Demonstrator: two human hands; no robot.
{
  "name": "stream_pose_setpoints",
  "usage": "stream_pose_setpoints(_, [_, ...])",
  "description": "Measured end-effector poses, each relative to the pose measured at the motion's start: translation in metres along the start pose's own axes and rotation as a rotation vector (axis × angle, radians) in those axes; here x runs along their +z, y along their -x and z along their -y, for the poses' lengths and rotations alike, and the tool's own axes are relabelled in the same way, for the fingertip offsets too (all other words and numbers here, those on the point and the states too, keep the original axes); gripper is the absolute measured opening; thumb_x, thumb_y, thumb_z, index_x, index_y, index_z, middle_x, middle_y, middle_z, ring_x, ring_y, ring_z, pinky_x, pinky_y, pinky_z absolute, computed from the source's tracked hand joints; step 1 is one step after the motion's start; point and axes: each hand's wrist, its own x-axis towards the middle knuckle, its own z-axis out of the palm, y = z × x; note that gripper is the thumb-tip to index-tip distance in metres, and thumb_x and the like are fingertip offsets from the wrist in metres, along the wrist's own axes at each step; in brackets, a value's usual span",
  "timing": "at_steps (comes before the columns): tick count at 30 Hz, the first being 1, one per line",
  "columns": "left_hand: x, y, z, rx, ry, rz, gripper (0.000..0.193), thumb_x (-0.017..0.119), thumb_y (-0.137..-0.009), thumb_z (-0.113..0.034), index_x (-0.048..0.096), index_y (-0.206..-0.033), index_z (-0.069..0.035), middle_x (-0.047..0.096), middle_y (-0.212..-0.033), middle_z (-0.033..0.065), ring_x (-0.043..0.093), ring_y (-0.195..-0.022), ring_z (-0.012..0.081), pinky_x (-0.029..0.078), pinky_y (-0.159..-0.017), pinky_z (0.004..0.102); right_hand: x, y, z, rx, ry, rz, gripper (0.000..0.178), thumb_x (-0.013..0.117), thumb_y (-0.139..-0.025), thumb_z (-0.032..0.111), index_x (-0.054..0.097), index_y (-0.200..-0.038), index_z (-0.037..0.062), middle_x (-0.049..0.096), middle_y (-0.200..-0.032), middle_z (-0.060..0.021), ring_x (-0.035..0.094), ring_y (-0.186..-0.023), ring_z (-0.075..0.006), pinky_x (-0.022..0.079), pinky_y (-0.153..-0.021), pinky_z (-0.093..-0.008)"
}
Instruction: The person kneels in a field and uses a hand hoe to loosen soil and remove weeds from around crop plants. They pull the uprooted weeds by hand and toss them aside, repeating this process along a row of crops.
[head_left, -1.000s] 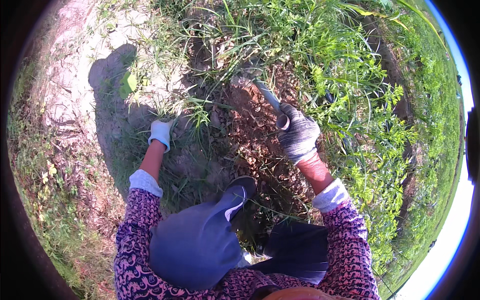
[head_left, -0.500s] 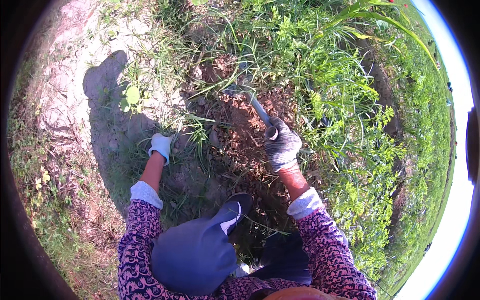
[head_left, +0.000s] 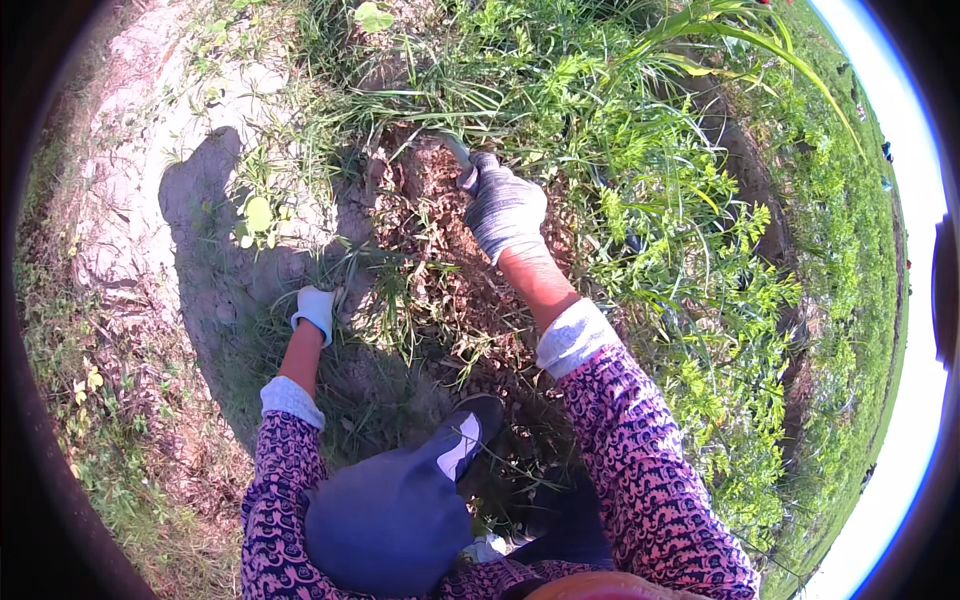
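My right hand [head_left: 507, 208], in a grey knitted glove, is closed round a short-handled tool. The tool's grey metal end [head_left: 455, 150] reaches into grass at the far edge of a patch of loose reddish-brown soil [head_left: 440, 235]. Blades of grass cover part of the metal, so its full shape is hidden. My left hand [head_left: 314, 308], in a pale glove, is low over shaded ground, beside grass [head_left: 345, 275]. Its fingers point away and down, and I cannot make out whether they grip anything.
Dense feathery green plants [head_left: 690, 290] grow to the right, with a dark furrow [head_left: 760, 200] running through them. Pale dry soil [head_left: 130, 150] lies at the left. My shoe [head_left: 480, 420] rests close to the near end of the dug soil. Long leaves [head_left: 770, 50] arch over at the far right.
My right hand has moved forward and to the left with the tool, from the middle of the loose soil to its far edge. My left hand has stayed nearly in place.
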Motion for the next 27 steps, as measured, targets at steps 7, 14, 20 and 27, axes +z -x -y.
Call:
stream_pose_setpoints(7, [-0.032,0.059,-0.041,-0.104,0.234,0.053,0.011,0.065,-0.080,-0.013,0.062,-0.077,-0.003,0.062,-0.064,0.0120,0.059,-0.047,0.0245,0.046,-0.039,0.0357,0.021,0.131,-0.033,0.053,-0.227,-0.377,0.016,0.064,-0.081,0.021,0.069,-0.094,0.0148,0.069,-0.078,-0.0071,0.064,-0.061,-0.0263,0.051,-0.061,-0.0352])
stream_pose_setpoints(14, [-0.044,-0.011,0.034,0.138,-0.027,0.052,0.014,0.062,-0.083,-0.016,0.061,-0.080,-0.003,0.063,-0.065,0.0122,0.057,-0.044,0.0246,0.046,-0.038,0.0357,0.019,-0.009,0.044,0.181,-0.165,-0.106,0.017,0.056,-0.087,0.022,0.060,-0.101,0.0143,0.065,-0.072,-0.0115,0.065,-0.069,-0.0318,0.050,-0.064,-0.0411])
stream_pose_setpoints(20, [-0.018,-0.009,0.015,-0.006,0.070,0.045,0.018,0.066,-0.082,-0.016,0.062,-0.080,0.000,0.064,-0.066,0.0136,0.060,-0.046,0.0245,0.048,-0.041,0.0354,-0.006,0.023,0.009,-0.387,0.398,0.207,0.033,0.054,-0.085,0.016,0.051,-0.119,0.0160,0.065,-0.080,-0.0054,0.066,-0.075,-0.0241,0.048,-0.066,-0.0392])
stream_pose_setpoints(27, [-0.047,-0.053,0.055,0.558,-0.748,0.061,0.028,0.062,-0.087,-0.026,0.060,-0.069,-0.005,0.066,-0.069,0.0115,0.059,-0.046,0.0239,0.048,-0.044,0.0366,-0.053,0.140,-0.056,-0.281,0.029,0.284,0.024,0.062,-0.079,0.024,0.063,-0.102,0.0169,0.064,-0.075,-0.0071,0.065,-0.070,-0.0275,0.050,-0.060,-0.0383])
